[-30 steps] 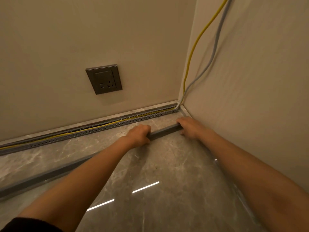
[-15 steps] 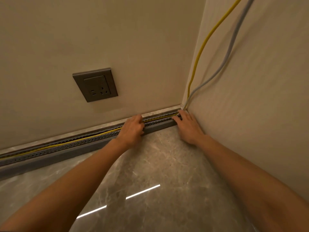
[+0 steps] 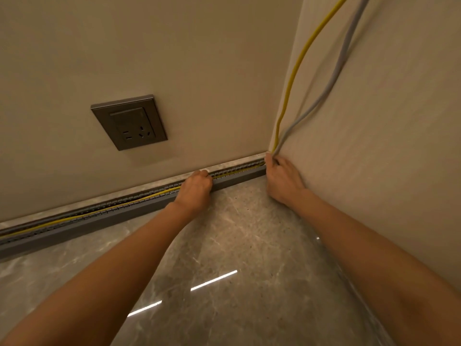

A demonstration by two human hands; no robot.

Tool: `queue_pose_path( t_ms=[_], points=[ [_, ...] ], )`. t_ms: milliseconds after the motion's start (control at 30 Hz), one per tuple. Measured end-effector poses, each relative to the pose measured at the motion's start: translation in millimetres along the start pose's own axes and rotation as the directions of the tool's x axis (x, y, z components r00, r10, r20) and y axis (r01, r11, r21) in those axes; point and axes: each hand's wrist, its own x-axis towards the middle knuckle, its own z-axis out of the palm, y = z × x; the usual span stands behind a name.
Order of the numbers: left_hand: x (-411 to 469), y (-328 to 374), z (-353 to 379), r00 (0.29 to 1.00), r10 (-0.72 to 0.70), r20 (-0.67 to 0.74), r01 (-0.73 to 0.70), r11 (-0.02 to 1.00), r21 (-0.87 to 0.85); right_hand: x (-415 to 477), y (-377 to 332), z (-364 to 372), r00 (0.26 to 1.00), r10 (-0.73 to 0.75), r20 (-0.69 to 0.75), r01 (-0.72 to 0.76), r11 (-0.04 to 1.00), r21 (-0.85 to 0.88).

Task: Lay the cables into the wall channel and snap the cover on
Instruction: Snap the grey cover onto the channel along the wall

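Observation:
A grey slotted channel (image 3: 234, 169) runs along the foot of the back wall into the corner. A yellow cable (image 3: 296, 68) and a grey cable (image 3: 342, 58) come down the right wall and lie inside it. The long grey cover (image 3: 74, 232) stands on edge against the channel's front, so the slots and yellow cable still show above it. My left hand (image 3: 195, 189) curls over the cover's top edge, fingers hooked across the channel. My right hand (image 3: 282, 178) grips the cover's end in the corner, fingertips where the cables enter.
A dark wall socket (image 3: 129, 122) sits on the back wall above and left of my left hand. A pale stone skirting strip (image 3: 237, 161) lines the wall behind the channel. The glossy marble floor (image 3: 224, 245) reflects a ceiling light. The right wall stands close beside my right arm.
The cover lay on the floor away from the wall; both hands have pushed it up against the channel's front. My right hand has slid further into the corner.

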Motion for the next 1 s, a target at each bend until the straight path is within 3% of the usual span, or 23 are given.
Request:
queue_pose_path(
  t_ms=[367, 700, 900, 1000],
  points=[
    [11.2, 0.3, -7.0, 0.998, 0.039, 0.056, -0.041, 0.998, 0.04, 15.2, 1.3, -2.0, 0.986, -0.167, -0.009, 0.164, 0.976, -0.146],
    [9.8, -1.8, -8.2, 0.997, 0.038, 0.067, -0.033, 0.997, -0.074, 26.4, 1.3, 3.5, 0.973, -0.229, -0.01, 0.222, 0.952, -0.209],
    [24.8, 20.1, -11.0, 0.994, 0.08, 0.07, -0.089, 0.988, 0.13, 28.5, 2.7, 7.3, 0.96, -0.279, -0.024, 0.262, 0.924, -0.277],
    [36.3, 41.2, -10.4, 0.992, 0.118, 0.047, -0.124, 0.98, 0.153, 24.8, 4.7, 8.5, 0.943, -0.332, -0.04, 0.294, 0.882, -0.369]
  ],
)
